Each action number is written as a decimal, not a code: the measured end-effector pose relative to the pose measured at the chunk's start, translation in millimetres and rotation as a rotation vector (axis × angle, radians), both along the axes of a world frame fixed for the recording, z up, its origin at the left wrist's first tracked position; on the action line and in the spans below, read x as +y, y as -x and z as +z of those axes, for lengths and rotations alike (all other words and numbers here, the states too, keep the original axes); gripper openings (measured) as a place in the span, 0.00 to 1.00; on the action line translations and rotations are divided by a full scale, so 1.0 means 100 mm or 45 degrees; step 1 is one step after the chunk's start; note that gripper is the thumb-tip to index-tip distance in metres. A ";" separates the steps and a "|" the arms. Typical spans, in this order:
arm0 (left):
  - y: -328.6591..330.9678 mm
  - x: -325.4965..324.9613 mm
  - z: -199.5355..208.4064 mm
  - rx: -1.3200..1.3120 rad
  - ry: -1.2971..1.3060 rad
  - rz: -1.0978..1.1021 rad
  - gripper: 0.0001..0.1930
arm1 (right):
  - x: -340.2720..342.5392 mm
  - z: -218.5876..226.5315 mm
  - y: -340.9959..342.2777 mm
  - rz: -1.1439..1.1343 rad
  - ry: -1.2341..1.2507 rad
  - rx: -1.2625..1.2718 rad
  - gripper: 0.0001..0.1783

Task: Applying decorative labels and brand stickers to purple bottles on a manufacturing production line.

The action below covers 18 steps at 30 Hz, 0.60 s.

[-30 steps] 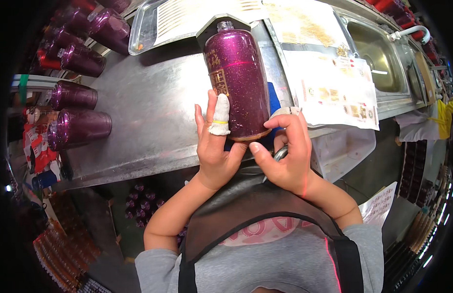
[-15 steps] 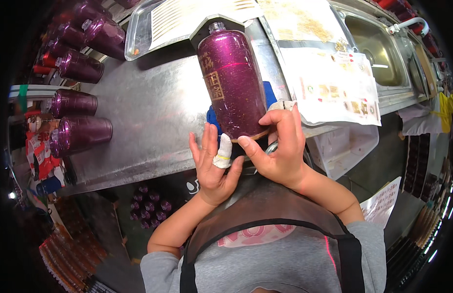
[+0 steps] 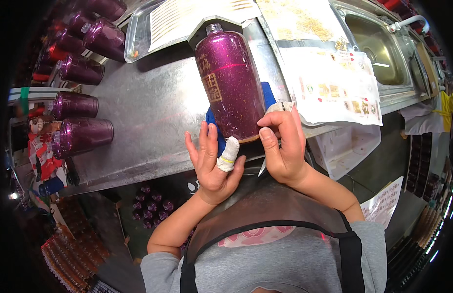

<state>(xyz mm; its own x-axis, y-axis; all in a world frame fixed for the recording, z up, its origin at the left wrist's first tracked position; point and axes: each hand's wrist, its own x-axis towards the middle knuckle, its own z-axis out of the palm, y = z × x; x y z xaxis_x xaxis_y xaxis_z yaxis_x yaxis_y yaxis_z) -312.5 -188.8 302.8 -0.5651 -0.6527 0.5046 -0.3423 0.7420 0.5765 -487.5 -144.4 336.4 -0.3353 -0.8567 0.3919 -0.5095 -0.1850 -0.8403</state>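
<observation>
A glossy purple bottle (image 3: pixel 230 88) with gold flecks and a gold square emblem lies on its side, neck away from me, with a thin red light line across it. Blue cloth (image 3: pixel 268 94) shows beneath it. My left hand (image 3: pixel 213 168) is open at the bottle's base, its index finger in a white wrap whose tip is by the lower edge. On the right of the base, my right hand (image 3: pixel 287 146) is closed, thumb and forefinger bent together beside the bottle. A slim pointed metal tool (image 3: pixel 261 169) sticks out below its thumb; its other end is hidden.
More purple bottles (image 3: pixel 85 132) line the left side of the metal table (image 3: pixel 138 112). A grey angled support (image 3: pixel 197 33) is at the held bottle's neck, before a metal tray (image 3: pixel 138 44). Printed sheets (image 3: pixel 334 88) lie right, near a sink (image 3: pixel 378 44); a white bin (image 3: pixel 346 149) stands below.
The bottle has shifted and turned slightly to the left. My right thumb has come up from the base's edge, and the metal tool's point now shows below it. My left hand has barely moved.
</observation>
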 end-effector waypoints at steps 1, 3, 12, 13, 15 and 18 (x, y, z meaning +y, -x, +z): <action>0.00 0.00 0.01 -0.002 0.003 0.001 0.25 | 0.00 0.01 0.01 0.018 0.025 0.013 0.11; -0.01 0.00 -0.01 -0.007 0.013 -0.002 0.26 | 0.01 0.00 -0.03 0.006 0.015 -0.019 0.12; 0.01 -0.02 0.03 -0.056 0.031 0.001 0.24 | -0.01 0.00 -0.07 -0.059 0.020 0.083 0.16; 0.02 -0.03 0.05 -0.056 0.034 0.005 0.24 | -0.01 0.00 -0.07 -0.067 0.029 0.074 0.16; 0.05 -0.05 0.08 -0.089 0.112 0.002 0.24 | -0.01 -0.01 -0.07 -0.049 0.022 0.038 0.14; 0.07 -0.08 0.17 -0.127 0.150 -0.006 0.23 | 0.02 0.01 -0.05 -0.022 -0.009 0.014 0.10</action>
